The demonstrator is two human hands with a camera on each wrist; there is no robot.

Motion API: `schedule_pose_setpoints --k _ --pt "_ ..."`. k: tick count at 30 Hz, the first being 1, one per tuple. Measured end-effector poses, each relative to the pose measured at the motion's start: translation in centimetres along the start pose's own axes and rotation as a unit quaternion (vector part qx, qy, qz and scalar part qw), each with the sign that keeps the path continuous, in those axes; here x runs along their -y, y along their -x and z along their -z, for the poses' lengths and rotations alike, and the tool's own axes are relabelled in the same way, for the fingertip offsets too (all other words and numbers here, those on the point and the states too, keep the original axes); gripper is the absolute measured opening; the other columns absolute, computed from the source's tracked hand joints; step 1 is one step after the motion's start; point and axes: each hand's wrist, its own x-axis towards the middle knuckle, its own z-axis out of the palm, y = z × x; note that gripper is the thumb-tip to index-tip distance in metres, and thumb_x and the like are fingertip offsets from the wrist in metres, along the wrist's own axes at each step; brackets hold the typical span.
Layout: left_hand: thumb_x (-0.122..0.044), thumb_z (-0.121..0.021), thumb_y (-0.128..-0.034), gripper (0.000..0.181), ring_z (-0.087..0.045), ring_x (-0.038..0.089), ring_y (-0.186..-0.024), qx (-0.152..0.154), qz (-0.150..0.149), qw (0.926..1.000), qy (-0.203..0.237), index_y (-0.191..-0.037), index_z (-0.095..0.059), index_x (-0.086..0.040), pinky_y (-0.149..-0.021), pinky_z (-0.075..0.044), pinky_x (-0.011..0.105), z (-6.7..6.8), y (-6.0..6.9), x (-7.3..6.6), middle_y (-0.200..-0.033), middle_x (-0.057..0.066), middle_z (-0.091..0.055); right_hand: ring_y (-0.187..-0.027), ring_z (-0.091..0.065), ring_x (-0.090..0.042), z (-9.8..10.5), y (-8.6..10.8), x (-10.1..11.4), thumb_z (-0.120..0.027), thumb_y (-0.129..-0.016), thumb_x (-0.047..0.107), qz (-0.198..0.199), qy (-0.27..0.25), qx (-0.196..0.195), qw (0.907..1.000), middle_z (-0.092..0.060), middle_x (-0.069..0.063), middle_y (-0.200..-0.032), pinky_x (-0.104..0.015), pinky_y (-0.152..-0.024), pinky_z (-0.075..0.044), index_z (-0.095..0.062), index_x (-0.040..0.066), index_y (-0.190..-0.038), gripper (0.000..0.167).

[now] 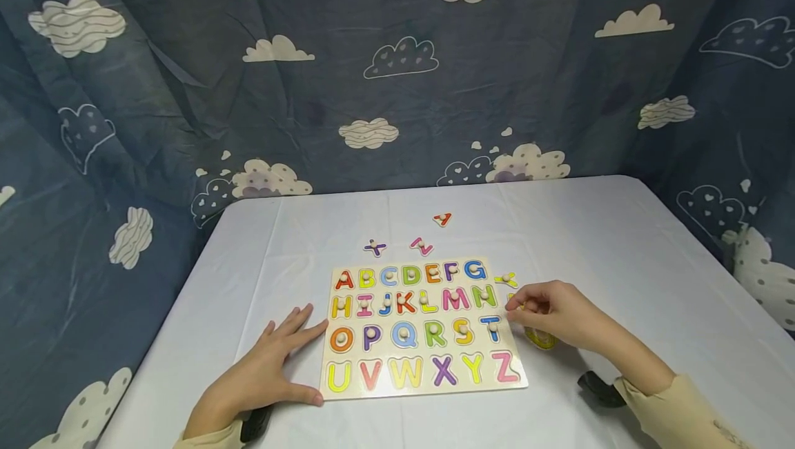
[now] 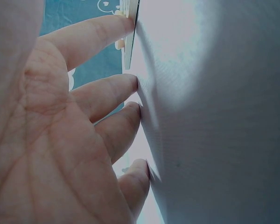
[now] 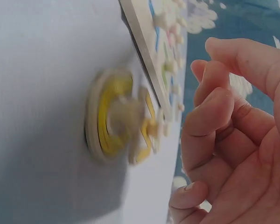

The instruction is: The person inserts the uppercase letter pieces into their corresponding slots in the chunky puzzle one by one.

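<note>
A wooden alphabet board (image 1: 424, 388) lies on the table. Letters A through T carry knobs; the bottom row, U to Z, shows letter shapes without knobs. Against the board's left side, my left hand (image 1: 263, 370) rests with fingers spread, index finger and thumb touching its edge; in the left wrist view the other fingertips press the cloth. My right hand (image 1: 562, 314) hovers by the right edge, its fingers loosely bent, and the right wrist view shows nothing between thumb and fingers. Below it lies a yellow U-shaped letter piece (image 3: 102, 121), beside another yellow piece (image 3: 142, 151).
Beyond the board lie a purple X piece (image 1: 375, 247), a pink Z piece (image 1: 421, 246) and a red V-like piece (image 1: 442, 219). A yellow Y-like piece (image 1: 506, 279) sits near its upper right corner. Behind the white-covered table (image 1: 298, 228) hangs a dark cloud-patterned curtain (image 1: 323, 90).
</note>
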Motion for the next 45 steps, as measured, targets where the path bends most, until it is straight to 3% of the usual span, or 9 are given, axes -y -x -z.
schedule_pose_setpoints --k 9,23,35,45 --pt "-0.067 -0.097 -0.0557 0.121 -0.020 0.045 -0.166 -0.001 0.002 1.0000 0.002 -0.160 -0.054 -0.023 -0.129 -0.009 0.077 0.0 0.2 0.0 -0.177 0.016 -0.030 -0.068 -0.049 -0.008 1.1 1.6 -1.7 -0.086 -0.091 0.024 -0.037 0.009 -0.014 0.9992 -0.055 0.002 -0.077 -0.021 -0.055 -0.039 -0.078 0.011 -0.101 0.018" --pt "-0.067 -0.097 -0.0565 0.120 -0.018 0.043 -0.167 0.001 0.011 0.9999 -0.001 -0.160 -0.054 -0.025 -0.131 -0.009 0.075 0.0 -0.1 -0.1 -0.178 0.013 -0.028 -0.068 -0.046 -0.005 1.1 2.9 -4.2 -0.086 -0.090 0.019 -0.028 0.014 0.012 0.9994 -0.053 0.003 -0.076 -0.022 -0.056 -0.037 -0.081 0.011 -0.106 0.019" --pt "-0.064 -0.098 -0.0574 0.120 -0.019 0.045 -0.166 0.001 0.003 1.0000 -0.001 -0.161 -0.053 -0.024 -0.129 -0.010 0.077 0.3 0.1 -0.3 -0.178 0.015 -0.028 -0.068 -0.046 -0.001 0.8 2.9 -4.5 -0.083 -0.092 0.017 0.003 0.018 0.018 0.9997 -0.053 0.006 -0.075 -0.021 -0.056 -0.037 -0.079 0.011 -0.101 0.011" --pt "-0.063 -0.099 -0.0573 0.119 -0.019 0.045 -0.166 0.002 0.003 1.0000 0.007 -0.160 -0.053 -0.024 -0.130 -0.008 0.077 0.1 0.2 -0.3 -0.178 0.014 -0.028 -0.068 -0.046 -0.003 1.4 2.9 -4.1 -0.085 -0.092 0.020 -0.008 0.035 0.034 0.9988 -0.052 0.005 -0.075 -0.021 -0.056 -0.036 -0.077 0.012 -0.099 0.014"
